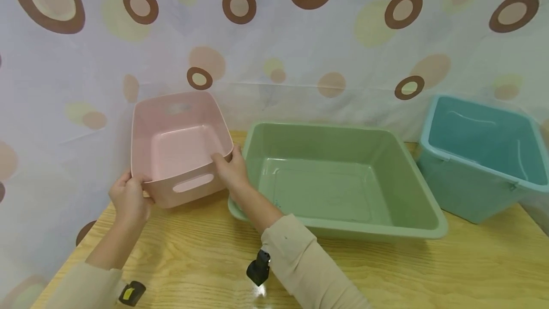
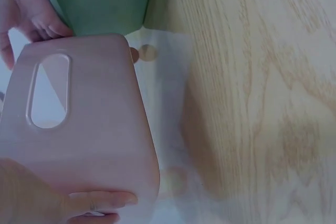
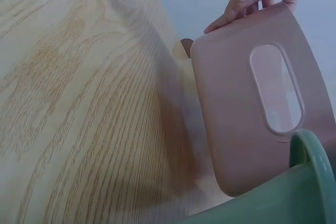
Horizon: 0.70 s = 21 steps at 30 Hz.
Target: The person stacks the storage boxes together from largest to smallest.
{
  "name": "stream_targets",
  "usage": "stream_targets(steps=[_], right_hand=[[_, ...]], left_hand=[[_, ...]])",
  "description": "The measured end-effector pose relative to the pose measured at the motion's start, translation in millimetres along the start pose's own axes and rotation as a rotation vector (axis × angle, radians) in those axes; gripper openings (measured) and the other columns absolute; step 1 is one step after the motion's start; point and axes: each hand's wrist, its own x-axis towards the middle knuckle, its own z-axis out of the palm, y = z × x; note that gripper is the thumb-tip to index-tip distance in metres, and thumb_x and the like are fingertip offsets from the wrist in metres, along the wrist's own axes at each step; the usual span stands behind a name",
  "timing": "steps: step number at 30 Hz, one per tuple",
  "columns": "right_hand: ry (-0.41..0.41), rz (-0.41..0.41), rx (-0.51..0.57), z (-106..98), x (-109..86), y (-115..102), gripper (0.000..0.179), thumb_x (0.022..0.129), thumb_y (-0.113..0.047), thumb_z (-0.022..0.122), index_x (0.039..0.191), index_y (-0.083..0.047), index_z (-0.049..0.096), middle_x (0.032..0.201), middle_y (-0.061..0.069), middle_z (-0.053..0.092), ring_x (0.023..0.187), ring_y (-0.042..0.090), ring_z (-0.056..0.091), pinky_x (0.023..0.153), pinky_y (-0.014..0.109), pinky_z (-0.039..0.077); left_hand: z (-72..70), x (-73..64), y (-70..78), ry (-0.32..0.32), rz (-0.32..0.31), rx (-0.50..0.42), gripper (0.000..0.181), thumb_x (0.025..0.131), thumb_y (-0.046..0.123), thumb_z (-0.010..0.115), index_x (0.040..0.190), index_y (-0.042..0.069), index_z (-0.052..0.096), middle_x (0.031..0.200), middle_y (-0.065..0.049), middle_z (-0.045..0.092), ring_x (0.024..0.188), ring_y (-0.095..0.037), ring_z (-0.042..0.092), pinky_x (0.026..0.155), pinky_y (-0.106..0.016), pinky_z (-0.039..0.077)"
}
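A pink plastic basket (image 1: 184, 151) with oval handle slots is at the left of the wooden table, in front of the patterned cloth. In the head view my left hand (image 1: 130, 199) grips its near left corner, thumb over the rim. My right hand (image 1: 231, 170) pinches the rim at its near right corner, thumb inside. The left wrist view shows the basket's slotted end wall (image 2: 100, 103) with the left fingers (image 2: 100, 201) against it. In the right wrist view, the basket (image 3: 236, 103) appears tilted off the tabletop, with a shadow beneath.
Immediately right of the basket stands a wide green basin (image 1: 334, 190), its left rim under my right forearm. A blue-green bin (image 1: 463, 190) stands farther right. The patterned cloth (image 1: 274, 37) hangs behind the wooden table (image 1: 206, 261).
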Motion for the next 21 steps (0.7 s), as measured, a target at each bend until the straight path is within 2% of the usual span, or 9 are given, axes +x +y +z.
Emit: stream_targets(steps=[4,8,12,15,16,19,21], right_hand=[[0.009,-0.020,0.039,3,-0.3,1,0.049,0.085,-0.021,0.057,0.131,-0.012,0.042,0.129,0.009,0.051,0.123,0.025,0.047,0.107,0.038,0.035],[0.009,-0.036,0.091,7,-3.9,-2,0.059,0.084,-0.017,0.058,0.137,-0.012,0.033,0.131,0.010,0.047,0.123,0.026,0.046,0.107,0.037,0.034],[0.040,-0.076,0.126,9,-6.0,-6,0.064,0.083,-0.015,0.060,0.139,-0.011,0.029,0.132,0.011,0.046,0.122,0.027,0.046,0.107,0.036,0.035],[0.072,-0.120,0.145,8,-6.4,-9,0.063,0.081,-0.012,0.061,0.137,-0.010,0.031,0.131,0.011,0.046,0.121,0.027,0.047,0.106,0.036,0.036],[0.081,-0.130,0.157,8,-6.6,-10,0.063,0.081,-0.011,0.061,0.136,-0.010,0.031,0.130,0.011,0.047,0.120,0.027,0.048,0.106,0.036,0.037],[0.102,-0.142,0.192,6,-7.3,-12,0.064,0.080,-0.007,0.059,0.137,-0.012,0.030,0.128,0.010,0.047,0.118,0.026,0.048,0.104,0.037,0.037],[0.112,-0.155,0.209,5,-7.5,-14,0.063,0.079,-0.004,0.056,0.136,-0.011,0.031,0.127,0.010,0.047,0.116,0.027,0.049,0.103,0.038,0.037]], left_hand=[[0.8,-5.0,5.5,0.001,0.012,0.032,0.065,0.081,-0.011,0.033,0.141,0.011,0.037,0.123,0.006,0.047,0.106,-0.014,0.042,0.066,-0.035,0.045],[4.5,-11.3,12.4,0.006,0.057,0.021,0.065,0.079,-0.013,0.034,0.140,0.010,0.040,0.125,0.003,0.048,0.106,-0.014,0.043,0.054,-0.027,0.048],[9.9,-17.7,16.4,0.024,0.100,0.000,0.062,0.077,-0.014,0.037,0.135,0.006,0.047,0.107,0.003,0.056,0.078,-0.009,0.051,0.039,-0.020,0.037],[13.5,-22.5,17.2,0.033,0.119,-0.011,0.062,0.075,-0.015,0.040,0.133,0.005,0.050,0.096,0.004,0.061,0.058,-0.007,0.049,0.033,-0.020,0.029],[14.7,-24.0,17.4,0.031,0.125,-0.014,0.062,0.075,-0.015,0.040,0.132,0.005,0.051,0.093,0.005,0.062,0.057,-0.007,0.048,0.033,-0.020,0.028],[18.4,-28.0,17.7,0.031,0.132,-0.002,0.060,0.074,-0.015,0.041,0.130,0.004,0.053,0.090,0.005,0.062,0.055,-0.007,0.046,0.033,-0.021,0.028],[20.5,-30.6,18.4,0.016,0.138,0.011,0.061,0.075,-0.014,0.041,0.132,0.004,0.051,0.096,0.005,0.061,0.064,-0.008,0.048,0.036,-0.020,0.031]])
